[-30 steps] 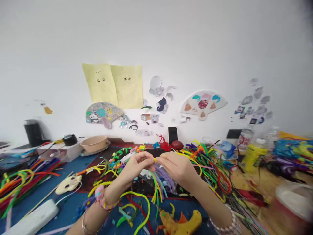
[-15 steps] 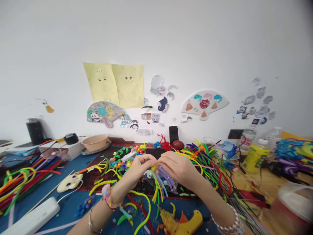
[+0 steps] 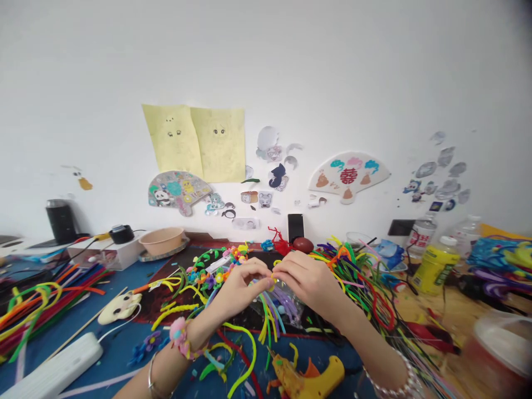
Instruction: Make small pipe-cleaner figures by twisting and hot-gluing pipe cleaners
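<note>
Here, both bare hands meet in the middle over the cluttered table, fingertips almost touching. The left hand (image 3: 246, 284) curves inward, thumb and forefinger pinched together on a small yellow piece (image 3: 273, 280); the right hand (image 3: 306, 280) bends toward it, its fingers bunched and closed on the same piece. Most of that piece is hidden by the fingers, and its exact shape is too small to tell. The left wrist wears a puffy pink band (image 3: 180, 336) and a thin smooth bangle (image 3: 151, 377), the right a string of round pale beads (image 3: 394, 382).

Just below the hands droops a bunch of soft, slender stems (image 3: 270, 320) in yellow, green and pale blue, fanning out at the ends. Beside them, purple strands (image 3: 285, 303) show in crinkled, glossy clear plastic. Nearer the person lies a chunky yellow glue gun (image 3: 313, 379) on its side, its surface stained, next to a long looping yellow-green stem (image 3: 252, 354) with a fuzzy outline. To the left sit a smooth white power strip (image 3: 62, 368) and a flat, rounded cream shape (image 3: 120, 308) with dark spots. Farther back are small bright flowers (image 3: 211, 281), a shallow peach bowl (image 3: 163, 242) and, right of them, a glossy dark red egg-like object (image 3: 303, 245) by an upright phone (image 3: 296, 227)
</note>
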Available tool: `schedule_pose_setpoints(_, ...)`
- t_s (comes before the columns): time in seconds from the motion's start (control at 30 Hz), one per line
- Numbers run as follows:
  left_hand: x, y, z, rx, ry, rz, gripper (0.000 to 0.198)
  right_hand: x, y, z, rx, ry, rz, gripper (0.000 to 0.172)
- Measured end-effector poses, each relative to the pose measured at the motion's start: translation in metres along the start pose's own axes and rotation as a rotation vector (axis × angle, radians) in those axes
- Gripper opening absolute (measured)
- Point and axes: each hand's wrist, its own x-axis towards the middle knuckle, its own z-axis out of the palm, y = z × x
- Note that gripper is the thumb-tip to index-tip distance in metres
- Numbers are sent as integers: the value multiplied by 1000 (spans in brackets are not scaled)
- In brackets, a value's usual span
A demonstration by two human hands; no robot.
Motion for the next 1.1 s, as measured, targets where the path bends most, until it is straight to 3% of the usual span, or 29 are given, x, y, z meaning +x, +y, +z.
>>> schedule_pose_setpoints(0.27, -2, 0, 6, -171, 115, -109, 20, -3, -2, 6, 12, 15, 88, 19)
schedule_pose_setpoints(0.53, -3, 8, -4, -204, -104, -189, 18, -2, -3, -4, 94, -17, 19, 22)
schedule_pose_setpoints(0.67, -2, 8, -3, -226, -82, -203, 21, -2, -6, -5, 95, -12, 79, 19)
schedule_pose_setpoints(0.77, -1, 5, 3, -278, -6, -186, 22, -2, -9, 0, 65, 51, 123, 18)
schedule_pose_setpoints(0.93, -2, -5, 14, -375, 293, -162, 21, -4, -16, 16, -66, 112, 151, 20)
schedule_pose_setpoints(1.1, -6, -13, 26, -409, 450, -151, 19, -6, -26, 33, -84, 151, 202, 23)
